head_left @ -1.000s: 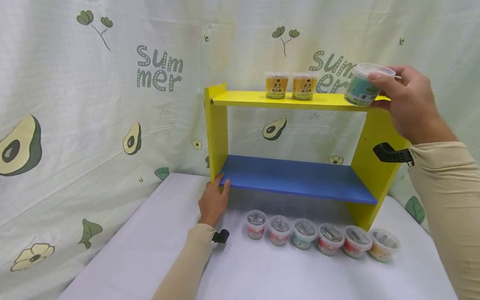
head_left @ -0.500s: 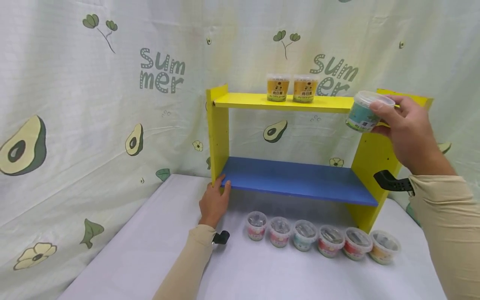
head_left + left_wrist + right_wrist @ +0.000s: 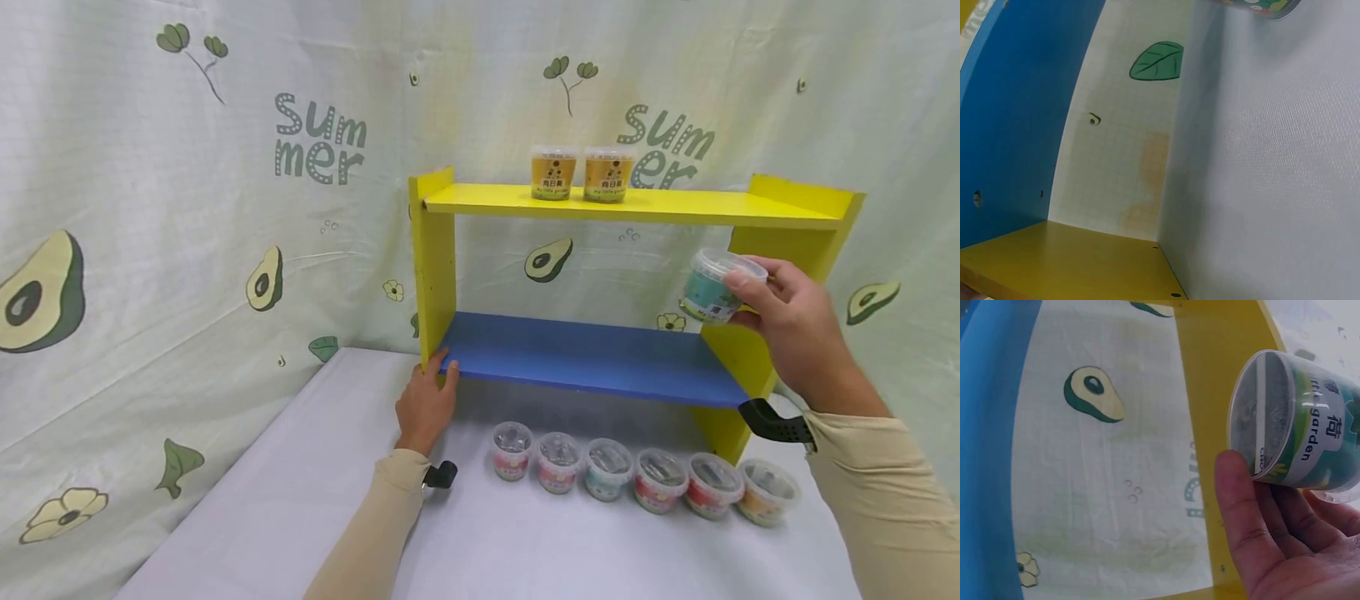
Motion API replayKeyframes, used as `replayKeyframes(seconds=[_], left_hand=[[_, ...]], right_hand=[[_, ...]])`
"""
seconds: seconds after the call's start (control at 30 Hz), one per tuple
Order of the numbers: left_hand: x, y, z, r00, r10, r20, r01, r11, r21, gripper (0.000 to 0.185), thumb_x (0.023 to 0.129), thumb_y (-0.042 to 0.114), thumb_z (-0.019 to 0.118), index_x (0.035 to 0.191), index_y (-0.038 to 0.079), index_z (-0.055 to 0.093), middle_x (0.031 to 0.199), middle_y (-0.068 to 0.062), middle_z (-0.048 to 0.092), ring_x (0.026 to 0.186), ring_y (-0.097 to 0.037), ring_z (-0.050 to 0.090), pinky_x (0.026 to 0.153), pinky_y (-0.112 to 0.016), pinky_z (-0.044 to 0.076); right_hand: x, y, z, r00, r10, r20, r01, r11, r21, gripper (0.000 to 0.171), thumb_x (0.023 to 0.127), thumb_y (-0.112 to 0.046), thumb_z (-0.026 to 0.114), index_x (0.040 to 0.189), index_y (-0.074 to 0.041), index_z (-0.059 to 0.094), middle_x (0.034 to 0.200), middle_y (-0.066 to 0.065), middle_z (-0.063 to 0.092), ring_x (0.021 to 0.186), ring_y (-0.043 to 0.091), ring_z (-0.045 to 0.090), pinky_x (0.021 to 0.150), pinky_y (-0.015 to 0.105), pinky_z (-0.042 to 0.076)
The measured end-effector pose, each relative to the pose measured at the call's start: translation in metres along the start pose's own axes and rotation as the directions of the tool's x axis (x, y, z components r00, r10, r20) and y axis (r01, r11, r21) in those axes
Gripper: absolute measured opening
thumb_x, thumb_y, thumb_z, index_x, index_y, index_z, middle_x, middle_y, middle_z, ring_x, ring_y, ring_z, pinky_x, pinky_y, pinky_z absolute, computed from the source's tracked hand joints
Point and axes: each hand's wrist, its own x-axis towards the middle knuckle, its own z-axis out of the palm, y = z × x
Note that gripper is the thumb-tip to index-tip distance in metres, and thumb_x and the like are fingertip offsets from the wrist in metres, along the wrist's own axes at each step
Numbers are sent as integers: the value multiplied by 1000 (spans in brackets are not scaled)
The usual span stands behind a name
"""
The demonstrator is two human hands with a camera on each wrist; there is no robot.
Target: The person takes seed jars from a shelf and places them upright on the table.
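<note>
— Lower now! The right hand (image 3: 795,333) has brought the small clear plastic tub with the teal label (image 3: 712,287) down from beside the yellow top shelf board (image 3: 675,206). It now hangs in the air over the right end of the blue lower shelf board (image 3: 592,357).

— How does the hand hold the tub?

— Its fingers (image 3: 1244,512) curl round it, thumb on the lid side. The tub is tipped a bit and touches no shelf.

— And the other hand?

— The left hand (image 3: 427,400) rests on the white worktop (image 3: 262,517). Its straight fingers touch the yellow shelf's left side panel (image 3: 432,267) at the bottom.

— What else is there?

— Two small orange-label tubs (image 3: 581,173) stand side by side on the top board. Six small clear tubs in a row (image 3: 637,477) sit on the worktop in front of the shelf.
</note>
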Motion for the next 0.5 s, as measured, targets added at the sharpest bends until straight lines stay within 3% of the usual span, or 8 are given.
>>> replayKeyframes(seconds=[0.5], left_hand=[[1,0,1,1000,4,-3,-4,1000,-3,58,101,63,37,146,30,52,126,-17,60,99,-35,65,77,-53,52]], right_hand=[[-47,39,7,989,110,99,-101,991,-89,56,105,-35,50,146,0,34,124,3,49,99,5,56,79,10,48]])
